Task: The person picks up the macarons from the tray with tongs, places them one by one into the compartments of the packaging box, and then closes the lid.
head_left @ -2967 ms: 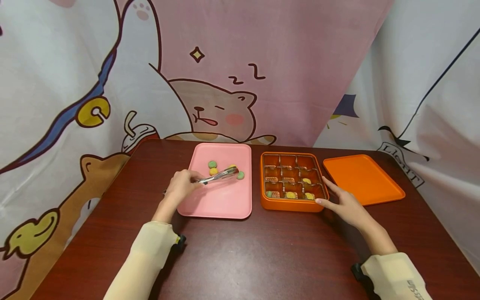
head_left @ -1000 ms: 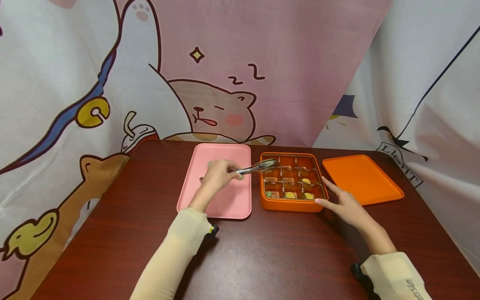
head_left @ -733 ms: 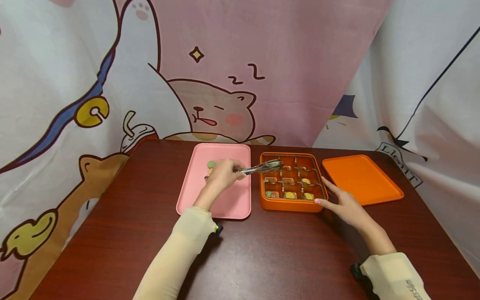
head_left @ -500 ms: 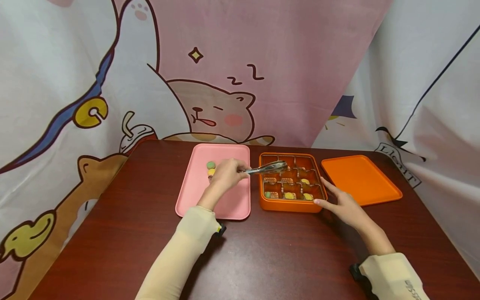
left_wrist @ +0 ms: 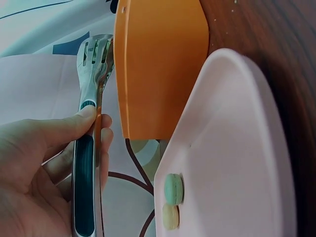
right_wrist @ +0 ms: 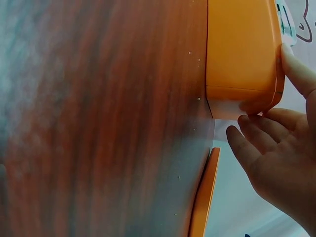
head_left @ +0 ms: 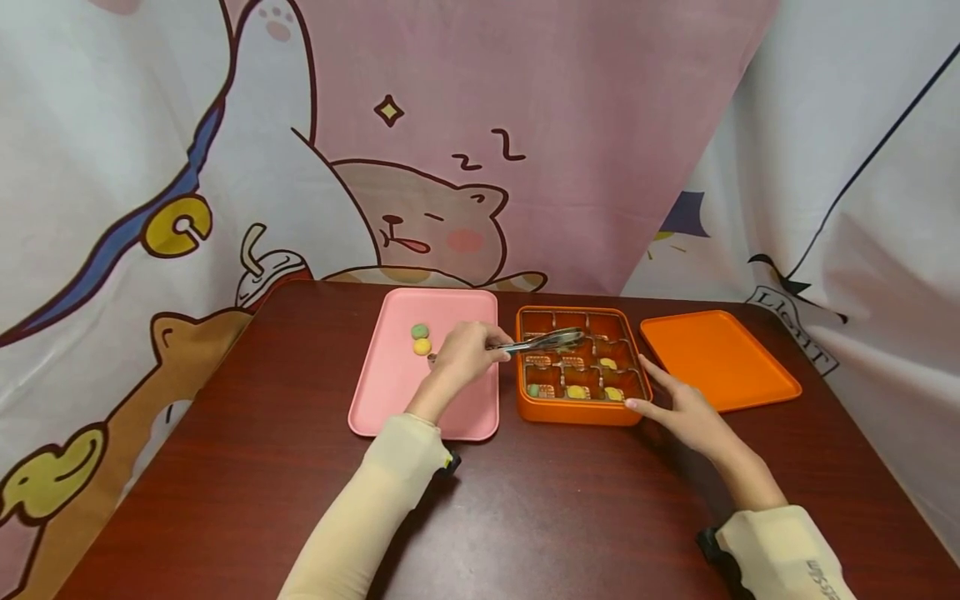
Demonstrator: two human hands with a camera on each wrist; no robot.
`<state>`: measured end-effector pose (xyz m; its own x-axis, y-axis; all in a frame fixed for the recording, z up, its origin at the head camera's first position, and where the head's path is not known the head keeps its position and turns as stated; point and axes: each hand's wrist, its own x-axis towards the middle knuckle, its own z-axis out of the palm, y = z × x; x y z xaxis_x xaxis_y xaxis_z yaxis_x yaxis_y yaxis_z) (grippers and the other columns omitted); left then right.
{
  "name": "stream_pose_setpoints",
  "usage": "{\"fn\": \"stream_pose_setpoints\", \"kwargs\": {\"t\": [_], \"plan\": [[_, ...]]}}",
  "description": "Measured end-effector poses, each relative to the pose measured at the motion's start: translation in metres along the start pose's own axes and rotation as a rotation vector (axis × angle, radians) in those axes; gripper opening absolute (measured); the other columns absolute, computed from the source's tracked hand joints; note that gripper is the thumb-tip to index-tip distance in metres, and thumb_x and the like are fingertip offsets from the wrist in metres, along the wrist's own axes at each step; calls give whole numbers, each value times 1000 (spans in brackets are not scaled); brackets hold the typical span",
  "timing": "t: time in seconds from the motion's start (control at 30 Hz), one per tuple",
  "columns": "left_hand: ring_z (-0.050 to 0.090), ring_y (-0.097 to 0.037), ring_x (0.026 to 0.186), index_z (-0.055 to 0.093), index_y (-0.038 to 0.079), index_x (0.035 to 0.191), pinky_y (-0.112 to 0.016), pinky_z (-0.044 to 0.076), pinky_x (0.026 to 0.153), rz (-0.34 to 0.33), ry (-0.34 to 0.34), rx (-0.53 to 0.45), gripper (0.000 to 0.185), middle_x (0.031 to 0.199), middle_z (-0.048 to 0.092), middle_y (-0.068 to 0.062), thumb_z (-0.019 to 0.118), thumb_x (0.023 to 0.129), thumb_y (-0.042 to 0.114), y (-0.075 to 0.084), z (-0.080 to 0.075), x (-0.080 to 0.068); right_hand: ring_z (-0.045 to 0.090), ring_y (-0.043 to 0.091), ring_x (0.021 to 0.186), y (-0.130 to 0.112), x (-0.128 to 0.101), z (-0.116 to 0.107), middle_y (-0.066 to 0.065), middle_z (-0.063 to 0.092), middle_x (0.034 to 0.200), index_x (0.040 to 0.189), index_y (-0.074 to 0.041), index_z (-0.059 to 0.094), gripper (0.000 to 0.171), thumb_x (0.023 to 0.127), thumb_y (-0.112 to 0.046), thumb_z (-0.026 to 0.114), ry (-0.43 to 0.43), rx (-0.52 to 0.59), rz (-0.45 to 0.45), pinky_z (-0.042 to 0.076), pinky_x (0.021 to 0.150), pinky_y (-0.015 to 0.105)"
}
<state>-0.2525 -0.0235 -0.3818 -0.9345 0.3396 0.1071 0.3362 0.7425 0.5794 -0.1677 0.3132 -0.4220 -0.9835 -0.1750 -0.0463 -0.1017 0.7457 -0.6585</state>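
My left hand (head_left: 467, 354) holds metal tongs (head_left: 551, 340), thumb and fingers round the handles. The slotted heads lie over the middle compartments of the orange box (head_left: 577, 412); some green shows through the slots in the left wrist view. In the box's near compartments sit a green macaron (head_left: 533, 390) and yellow macarons (head_left: 576, 392). On the pink tray (head_left: 397, 408), a green macaron (head_left: 420, 332) lies beside a yellow macaron (head_left: 422, 347). My right hand (head_left: 686, 410) touches the box's near right corner, thumb at the rim and extended fingers along the side.
An orange lid (head_left: 720, 362) lies flat right of the box. The dark wooden table (head_left: 517, 517) runs toward me in front of tray and box. A printed curtain (head_left: 585, 150) hangs behind the table and along both sides.
My left hand has carried the tongs rightward from the tray to over the box's middle. The green and yellow macarons on the tray are uncovered again. My right hand stays at the box corner.
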Motion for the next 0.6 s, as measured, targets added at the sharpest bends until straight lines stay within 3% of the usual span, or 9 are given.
{"fn": "stream_pose_setpoints", "kwargs": {"t": [0.37, 0.6], "plan": [[68, -14, 90, 79, 20, 103, -32, 51, 79, -15, -26, 2, 18, 97, 78, 4, 78, 85, 23, 3, 5, 2, 28, 57, 141, 1, 1, 1, 34, 28, 156, 161, -14, 15, 88, 95, -43, 65, 1, 2, -2, 27, 106, 74], [66, -17, 92, 78, 21, 109, -37, 49, 80, -59, -38, -21, 24, 100, 77, 2, 79, 85, 23, 4, 6, 1, 27, 56, 142, 1, 0, 0, 34, 27, 157, 161, -15, 15, 88, 95, -43, 65, 3, 6, -4, 27, 106, 73]]}}
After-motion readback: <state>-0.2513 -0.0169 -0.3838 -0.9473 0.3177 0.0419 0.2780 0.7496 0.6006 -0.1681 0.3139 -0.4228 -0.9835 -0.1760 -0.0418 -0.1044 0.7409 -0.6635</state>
